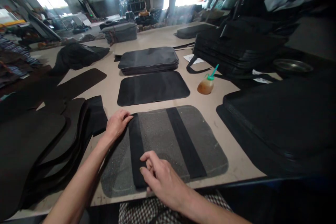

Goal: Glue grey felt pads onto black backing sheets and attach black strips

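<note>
Left hand (117,124) at the left strip's (135,136) far end, fingers bunched: gripping or just pressing, can't tell! Right hand (164,180) by its near end, fingers loosely curled, released. Strip lies across the grey panel (157,133), on the table (207,112).
</note>
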### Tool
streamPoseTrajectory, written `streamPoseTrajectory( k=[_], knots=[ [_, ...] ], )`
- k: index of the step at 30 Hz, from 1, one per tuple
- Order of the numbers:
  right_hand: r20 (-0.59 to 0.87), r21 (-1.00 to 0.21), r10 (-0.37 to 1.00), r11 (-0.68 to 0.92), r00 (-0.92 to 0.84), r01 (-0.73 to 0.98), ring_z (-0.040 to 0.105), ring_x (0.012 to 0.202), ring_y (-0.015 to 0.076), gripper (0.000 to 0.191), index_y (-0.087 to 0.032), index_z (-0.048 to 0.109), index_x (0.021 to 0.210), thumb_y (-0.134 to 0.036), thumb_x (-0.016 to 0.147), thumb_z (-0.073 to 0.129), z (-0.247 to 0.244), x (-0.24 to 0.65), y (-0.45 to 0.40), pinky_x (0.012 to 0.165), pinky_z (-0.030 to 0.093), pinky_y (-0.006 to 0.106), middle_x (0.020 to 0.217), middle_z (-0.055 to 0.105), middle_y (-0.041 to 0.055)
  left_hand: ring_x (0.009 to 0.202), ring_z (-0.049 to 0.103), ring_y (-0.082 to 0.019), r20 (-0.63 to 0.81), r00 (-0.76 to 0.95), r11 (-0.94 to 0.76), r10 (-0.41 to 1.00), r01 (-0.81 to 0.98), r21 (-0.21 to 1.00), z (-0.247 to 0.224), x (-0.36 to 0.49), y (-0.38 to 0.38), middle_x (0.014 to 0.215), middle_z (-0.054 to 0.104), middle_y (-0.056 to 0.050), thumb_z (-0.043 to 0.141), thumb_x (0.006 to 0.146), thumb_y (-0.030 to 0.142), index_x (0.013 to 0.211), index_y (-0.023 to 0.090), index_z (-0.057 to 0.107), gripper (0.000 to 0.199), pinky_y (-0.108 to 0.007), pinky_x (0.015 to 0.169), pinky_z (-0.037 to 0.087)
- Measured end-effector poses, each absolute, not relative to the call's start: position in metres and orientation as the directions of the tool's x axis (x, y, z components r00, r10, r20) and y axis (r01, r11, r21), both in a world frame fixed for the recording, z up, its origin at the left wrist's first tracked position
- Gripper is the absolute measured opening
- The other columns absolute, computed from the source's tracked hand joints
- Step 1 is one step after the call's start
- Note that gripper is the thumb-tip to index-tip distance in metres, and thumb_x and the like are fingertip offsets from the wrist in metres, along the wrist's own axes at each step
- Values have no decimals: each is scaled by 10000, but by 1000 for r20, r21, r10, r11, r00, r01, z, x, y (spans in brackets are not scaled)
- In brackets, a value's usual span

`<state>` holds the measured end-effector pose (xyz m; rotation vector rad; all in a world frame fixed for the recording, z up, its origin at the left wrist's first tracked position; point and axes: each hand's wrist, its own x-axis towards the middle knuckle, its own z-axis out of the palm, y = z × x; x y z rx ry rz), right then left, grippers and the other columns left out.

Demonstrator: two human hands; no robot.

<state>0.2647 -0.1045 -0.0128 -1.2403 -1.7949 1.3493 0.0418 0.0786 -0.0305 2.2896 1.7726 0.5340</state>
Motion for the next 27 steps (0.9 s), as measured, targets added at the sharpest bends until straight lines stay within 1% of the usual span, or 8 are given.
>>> streamPoseTrajectory(
  k=[3,10,14,17,20,23,25,27],
  knots=[
    [-89,-943,909,55,-407,329,554,674,132,137,-200,551,1109,-185,986,491,-12,262,-100,652,383,252,712,496,-52,880,604,-211,155,233,-273,960,900,339,-35,40,83,942,658,-37,588,951,410,867,228,644,208,-314,749,412],
    [-138,-943,894,12,-426,332,574,624,118,148,-203,560,1115,-191,981,499,-17,257,-101,622,399,239,712,519,-54,875,593,-210,136,323,-350,937,870,347,-33,37,88,904,643,-33,593,957,394,845,224,622,206,-316,759,416],
    [-144,-946,885,8,-443,324,575,592,111,141,-202,550,1112,-186,982,498,-18,253,-101,614,400,238,697,509,-65,885,595,-210,141,346,-374,927,858,353,-34,34,93,914,650,-32,624,942,377,851,226,632,176,-317,763,419],
    [-149,-952,875,-1,-460,307,568,559,107,121,-202,531,1101,-185,991,485,-19,252,-101,607,396,236,664,495,-79,890,593,-211,128,349,-372,928,870,324,-35,35,92,919,649,-35,632,950,369,844,222,631,181,-318,771,423],
    [-153,-951,872,-2,-465,310,573,550,103,106,-203,525,1097,-194,996,493,-20,253,-100,611,404,234,660,511,-84,933,582,-219,177,327,-365,928,894,259,-34,39,87,994,640,-56,655,948,344,957,214,646,131,-320,771,431],
    [-175,-937,867,-1,-467,349,596,563,106,86,-202,528,1080,-208,995,519,-21,254,-98,626,421,233,658,539,-82,1054,550,-246,246,371,-409,895,904,124,-35,45,80,1129,622,-94,632,963,309,1112,204,647,182,-340,816,435],
    [-200,-932,850,-13,-486,361,601,538,103,66,-204,529,1064,-220,1000,523,-21,254,-98,629,431,233,631,546,-88,1073,534,-257,217,442,-462,870,886,48,-36,48,76,1119,637,-98,539,1009,280,1101,206,670,176,-364,850,428],
    [-217,-935,834,-28,-508,353,603,508,97,47,-205,531,1042,-226,1000,528,-19,254,-98,629,440,229,602,545,-98,1052,532,-262,175,479,-489,860,872,18,-36,49,71,1076,659,-96,455,1041,271,1079,210,692,247,-383,859,423]
  ],
)
